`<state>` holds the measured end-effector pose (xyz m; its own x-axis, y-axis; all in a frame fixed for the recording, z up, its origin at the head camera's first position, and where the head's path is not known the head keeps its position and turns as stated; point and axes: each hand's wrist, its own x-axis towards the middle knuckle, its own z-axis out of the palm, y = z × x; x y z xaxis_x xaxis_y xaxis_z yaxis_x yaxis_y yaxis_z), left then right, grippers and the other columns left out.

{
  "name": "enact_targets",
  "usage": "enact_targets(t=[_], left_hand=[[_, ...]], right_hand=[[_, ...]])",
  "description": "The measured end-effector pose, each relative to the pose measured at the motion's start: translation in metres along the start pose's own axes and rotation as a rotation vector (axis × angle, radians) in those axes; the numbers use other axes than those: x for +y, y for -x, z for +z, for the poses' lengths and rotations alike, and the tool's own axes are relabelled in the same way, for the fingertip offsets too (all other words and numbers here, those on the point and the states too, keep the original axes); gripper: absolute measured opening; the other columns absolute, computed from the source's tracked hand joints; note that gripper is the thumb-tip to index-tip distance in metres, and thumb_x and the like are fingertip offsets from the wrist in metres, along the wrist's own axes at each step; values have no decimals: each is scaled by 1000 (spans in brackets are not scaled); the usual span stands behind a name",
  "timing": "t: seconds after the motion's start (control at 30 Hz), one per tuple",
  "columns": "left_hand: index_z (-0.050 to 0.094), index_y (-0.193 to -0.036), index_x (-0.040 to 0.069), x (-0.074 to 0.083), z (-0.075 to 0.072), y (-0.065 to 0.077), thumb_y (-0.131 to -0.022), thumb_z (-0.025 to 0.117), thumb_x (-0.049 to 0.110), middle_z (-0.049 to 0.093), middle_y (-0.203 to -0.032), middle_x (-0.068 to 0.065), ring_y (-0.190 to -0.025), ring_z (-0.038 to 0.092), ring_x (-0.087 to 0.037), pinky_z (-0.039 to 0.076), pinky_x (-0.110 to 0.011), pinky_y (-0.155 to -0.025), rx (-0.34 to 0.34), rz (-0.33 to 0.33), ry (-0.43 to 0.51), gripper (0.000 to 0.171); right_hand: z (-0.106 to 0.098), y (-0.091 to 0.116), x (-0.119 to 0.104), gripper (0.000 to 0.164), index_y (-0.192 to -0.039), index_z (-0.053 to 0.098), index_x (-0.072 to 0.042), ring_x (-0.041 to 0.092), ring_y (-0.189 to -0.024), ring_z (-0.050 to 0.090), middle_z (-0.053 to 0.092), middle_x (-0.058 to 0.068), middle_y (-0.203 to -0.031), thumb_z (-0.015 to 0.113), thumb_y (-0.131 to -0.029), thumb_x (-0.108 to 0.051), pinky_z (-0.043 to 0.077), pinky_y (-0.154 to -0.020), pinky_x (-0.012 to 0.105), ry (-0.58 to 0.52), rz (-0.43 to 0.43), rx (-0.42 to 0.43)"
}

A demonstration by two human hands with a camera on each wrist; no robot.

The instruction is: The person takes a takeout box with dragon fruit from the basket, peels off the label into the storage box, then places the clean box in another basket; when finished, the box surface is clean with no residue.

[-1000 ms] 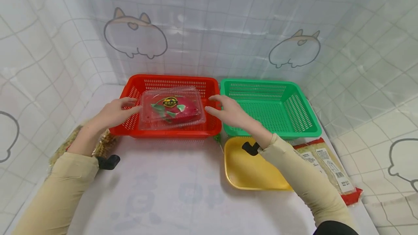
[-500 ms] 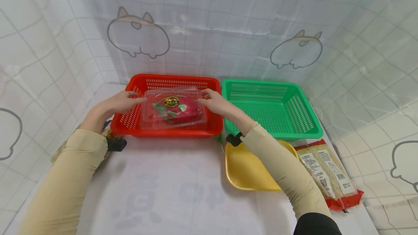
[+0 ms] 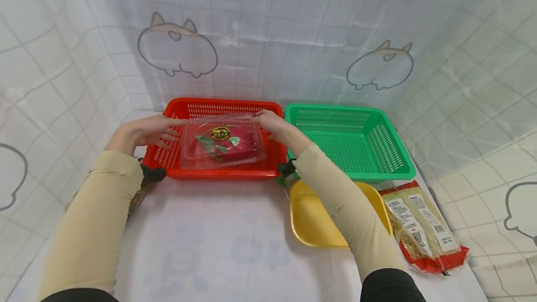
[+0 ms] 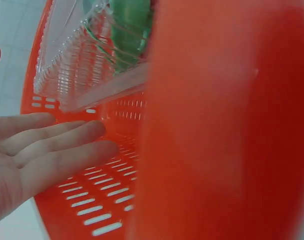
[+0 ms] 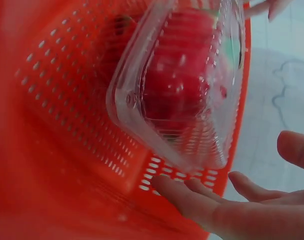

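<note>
Two hands, head view: left hand (image 3: 148, 130) at about 10 o'clock of the clear box (image 3: 222, 141), right hand (image 3: 273, 125) at about 2 o'clock, one by each short end
Clear box, head view: inside the red basket (image 3: 222, 175), red fruit (image 3: 245, 146) within, long axis from 9 to 3 o'clock, the 3 o'clock end tipped slightly up
Nearer hand, head view: right fingertips overlap the far corner, left forefinger meets the opposite edge; so close a match that I cannot name the nearer, nor be sure of contact
Left hand, left wrist view: grip loose, fingers stretched out and round nothing, box corner at 1 o'clock just beyond the fingertips
Right hand, right wrist view: grip loose too, thumb well apart from the fingers, nothing clasped, box corner at 1 o'clock, just beside the forefinger
</note>
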<state>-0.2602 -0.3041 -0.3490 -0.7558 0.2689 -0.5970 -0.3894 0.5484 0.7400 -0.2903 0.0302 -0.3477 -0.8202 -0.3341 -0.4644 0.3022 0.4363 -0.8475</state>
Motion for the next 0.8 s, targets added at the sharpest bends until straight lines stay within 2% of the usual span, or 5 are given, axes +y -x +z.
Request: enact_targets(t=[0.2, 0.33, 0.53, 0.63, 0.8], left_hand=[[-9, -159, 3, -3, -5, -7, -106, 41, 43, 10, -161, -34, -146, 18, -52, 33, -61, -112, -108, 0, 63, 83], [-5, -161, 12, -3, -10, -9, -107, 42, 41, 13, -161, -31, -147, 18, -50, 35, -60, -111, -135, 3, 165, 77], [1, -160, 8, -5, -9, -15, -105, 47, 40, 13, -162, -28, -147, 17, -49, 39, -58, -110, -155, 11, 168, 79], [-2, -159, 3, -8, -9, -17, -105, 49, 38, 9, -163, -28, -147, 15, -50, 38, -59, -110, -156, 27, 139, 82], [-10, -159, 5, -10, -9, -20, -102, 57, 31, 10, -162, -28, -145, 23, -50, 38, -59, -110, -134, 50, 95, 92]], right_hand=[[-5, -20, 5, 41, -138, 55, -11, 33, -133, 45, 48, 9, -146, 55, -102, -31, 34, -113, 58, -149, 61, -32], [-8, -27, 10, 41, -138, 56, -12, 34, -132, 48, 51, 11, -143, 57, -102, -32, 40, -109, 57, -203, 85, -54], [-6, -36, 21, 59, -152, 37, -16, 31, -130, 48, 48, 8, -144, 60, -100, -33, 44, -106, 55, -156, 94, -125], [-4, -39, 24, 72, -157, 25, -17, 33, -133, 46, 43, 9, -149, 63, -98, -33, 43, -108, 54, -121, 77, -123], [-3, -40, 25, 77, -159, 20, -18, 34, -137, 42, 37, 9, -154, 63, -98, -32, 41, -110, 52, -94, 59, -101]])
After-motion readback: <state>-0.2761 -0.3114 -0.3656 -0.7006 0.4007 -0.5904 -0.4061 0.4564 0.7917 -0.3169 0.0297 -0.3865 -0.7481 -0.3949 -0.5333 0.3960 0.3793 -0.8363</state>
